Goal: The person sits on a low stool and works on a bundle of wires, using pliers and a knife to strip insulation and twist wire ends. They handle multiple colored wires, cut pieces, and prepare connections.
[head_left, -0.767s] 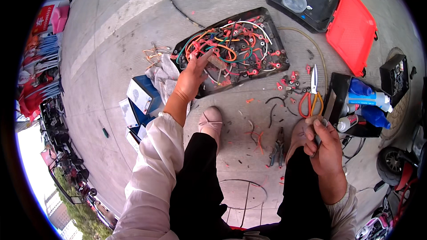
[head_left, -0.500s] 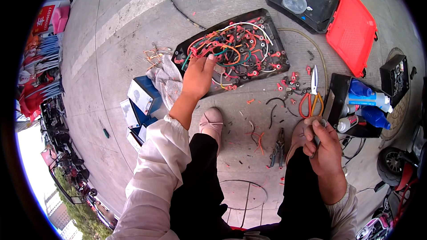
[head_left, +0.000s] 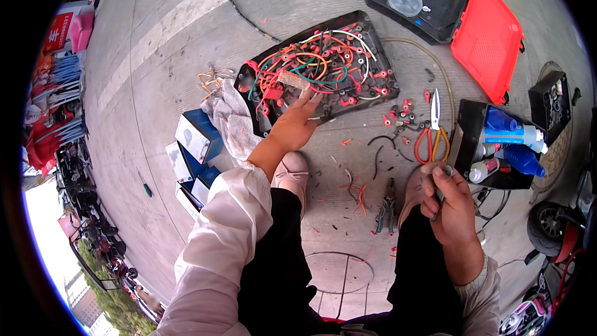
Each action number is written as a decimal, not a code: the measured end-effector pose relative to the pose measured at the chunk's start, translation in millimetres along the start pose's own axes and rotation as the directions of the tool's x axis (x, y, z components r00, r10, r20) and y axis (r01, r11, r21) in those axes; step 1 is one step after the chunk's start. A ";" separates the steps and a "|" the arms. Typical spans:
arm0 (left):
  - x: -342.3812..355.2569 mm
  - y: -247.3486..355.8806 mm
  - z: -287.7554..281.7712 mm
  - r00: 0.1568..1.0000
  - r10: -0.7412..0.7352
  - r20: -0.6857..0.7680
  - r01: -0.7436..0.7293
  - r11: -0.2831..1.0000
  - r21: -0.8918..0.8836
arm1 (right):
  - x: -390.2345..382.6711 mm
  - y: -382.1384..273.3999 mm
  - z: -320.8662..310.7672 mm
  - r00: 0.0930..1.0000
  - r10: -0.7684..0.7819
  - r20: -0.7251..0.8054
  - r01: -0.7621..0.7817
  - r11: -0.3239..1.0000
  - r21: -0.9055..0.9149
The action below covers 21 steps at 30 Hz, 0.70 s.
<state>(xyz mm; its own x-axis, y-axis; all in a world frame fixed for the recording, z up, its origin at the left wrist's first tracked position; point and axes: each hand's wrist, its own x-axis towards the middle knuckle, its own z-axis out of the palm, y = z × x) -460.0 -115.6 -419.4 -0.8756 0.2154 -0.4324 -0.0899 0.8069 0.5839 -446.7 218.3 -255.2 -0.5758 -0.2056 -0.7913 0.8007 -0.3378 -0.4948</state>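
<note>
One black tray [head_left: 392, 91] lies under the left hand's [head_left: 292, 127] fingertips and extends beyond them; tangled coloured wires [head_left: 320, 57] lie in it, just past those fingertips. Scissors [head_left: 435, 112] lie just beyond the right hand [head_left: 451, 202]. Left fingers: loosely spread, no hold visible. Tan block [head_left: 292, 79] at those fingertips, contact unclear. Red lugs [head_left: 352, 100] to their right. Right thumb and fingers: closed on a small grey piece [head_left: 441, 198], kind unclear. Step in hand, judged: left-hand picking among parts; next move calls for a clean pinch on one item, clear of the wires.
</note>
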 end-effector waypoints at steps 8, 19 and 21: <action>30.2 10.7 -31.4 0.989 0.022 -0.143 -0.044 0.988 -0.150 | -1.8 -0.9 2.8 1.000 0.007 -0.003 -0.007 1.000 -0.026; 6.7 -22.6 -9.6 0.992 -0.120 -0.043 0.119 0.992 -0.035 | 1.2 -0.9 -0.8 1.000 0.012 0.007 -0.012 1.000 -0.020; -1.8 -29.4 -0.4 0.995 -0.091 -0.030 0.092 0.995 0.044 | 1.3 -0.7 -1.3 1.000 0.011 0.009 -0.011 1.000 -0.018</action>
<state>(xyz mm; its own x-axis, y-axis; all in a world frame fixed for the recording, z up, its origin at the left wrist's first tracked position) -455.9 -139.9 -435.5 -0.8775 0.1245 -0.4632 -0.1495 0.8466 0.5108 -447.8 219.4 -256.4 -0.5685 -0.2177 -0.7934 0.8097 -0.3187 -0.4927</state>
